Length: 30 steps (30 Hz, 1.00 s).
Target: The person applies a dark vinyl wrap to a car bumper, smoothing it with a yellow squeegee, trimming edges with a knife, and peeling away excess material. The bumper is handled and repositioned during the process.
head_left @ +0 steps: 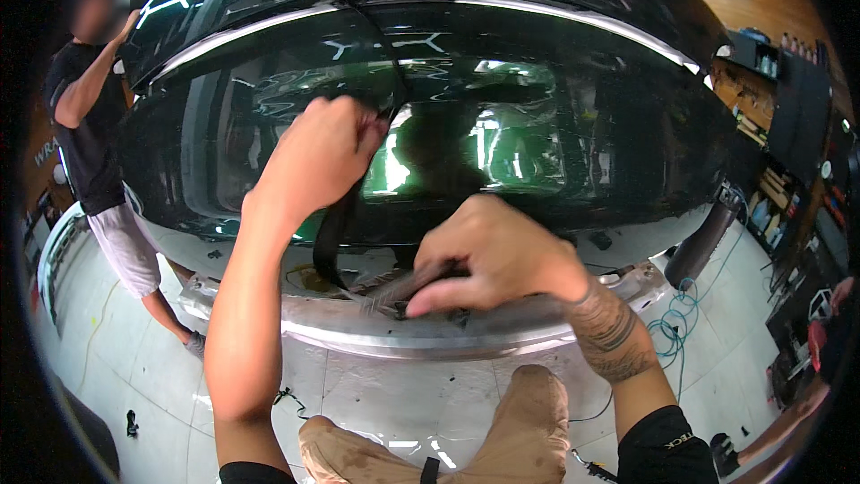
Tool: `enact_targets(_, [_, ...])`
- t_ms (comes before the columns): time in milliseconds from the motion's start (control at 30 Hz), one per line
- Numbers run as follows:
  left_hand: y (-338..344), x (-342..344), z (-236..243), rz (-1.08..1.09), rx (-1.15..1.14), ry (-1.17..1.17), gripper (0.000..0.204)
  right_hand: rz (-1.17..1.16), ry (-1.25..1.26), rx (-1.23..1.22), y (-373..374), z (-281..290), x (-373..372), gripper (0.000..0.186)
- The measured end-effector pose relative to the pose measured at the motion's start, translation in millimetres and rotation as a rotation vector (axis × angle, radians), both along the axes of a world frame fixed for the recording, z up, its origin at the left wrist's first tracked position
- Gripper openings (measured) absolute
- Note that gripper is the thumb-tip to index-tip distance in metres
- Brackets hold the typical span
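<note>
A large glossy dark green car panel (609, 139) fills the view before me, with lights mirrored in it. My left hand (327, 148) is closed in a pinch at the panel's middle, gripping a thin dark strip of film (337, 237). Above that hand a narrow dark line runs up the panel; below it the strip hangs in a loose curve toward the panel's lower edge. There my right hand (493, 255) is closed around the strip's lower part, which is blurred by motion and partly covered by the fingers.
A bare metal bumper beam (421, 338) curves below the panel, just ahead of my knees. At the left a person (94, 125) in a dark shirt reaches toward the car. A teal hose (676, 327) lies coiled on the tiled floor at right, near shelves of tools (770, 197).
</note>
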<state>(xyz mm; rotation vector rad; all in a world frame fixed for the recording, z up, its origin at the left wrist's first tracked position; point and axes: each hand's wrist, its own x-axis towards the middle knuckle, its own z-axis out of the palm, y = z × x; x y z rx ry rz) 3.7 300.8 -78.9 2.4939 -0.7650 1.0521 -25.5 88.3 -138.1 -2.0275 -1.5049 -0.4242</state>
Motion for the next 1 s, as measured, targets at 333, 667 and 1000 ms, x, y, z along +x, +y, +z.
enact_targets(333, [163.5, -66.8, -69.0, 0.288, 0.345, 0.408, 0.018, -0.408, -0.196, 0.472, 18.0, 72.4, -6.1, 0.030])
enact_targets(667, [279.1, -97.0, -55.7, 0.445, 0.278, 0.679, 0.056, -0.438, -0.632, 0.207, 78.2, 87.9, 9.1, 0.017])
enact_targets(1000, [182.7, 28.7, 37.2, 0.332, -0.395, -0.439, 0.037, -0.492, -1.005, 0.082, 125.5, 63.4, 58.3, 0.017])
